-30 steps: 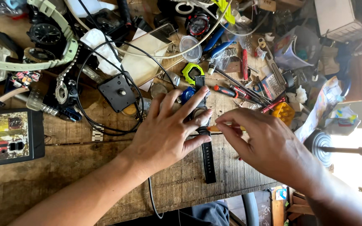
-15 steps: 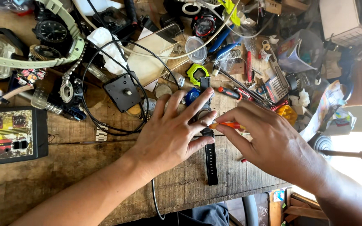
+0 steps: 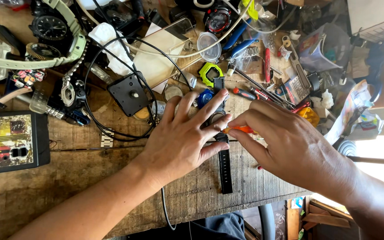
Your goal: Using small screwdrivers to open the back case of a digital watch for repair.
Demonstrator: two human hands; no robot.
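"What's under the left hand [image 3: 181, 142]?"

"A watch [image 3: 221, 129] with a black strap, lying on the wooden bench [image 3: 67, 178]. Fingers are spread flat, pressing it down; the strap runs toward the bench's near edge."

"And the right hand [image 3: 290, 149]?"

"Its grip is pinched on a small orange-handled screwdriver [image 3: 241, 130], tip at the watch. Black cable [image 3: 112, 89] and loose tools lie just beyond."
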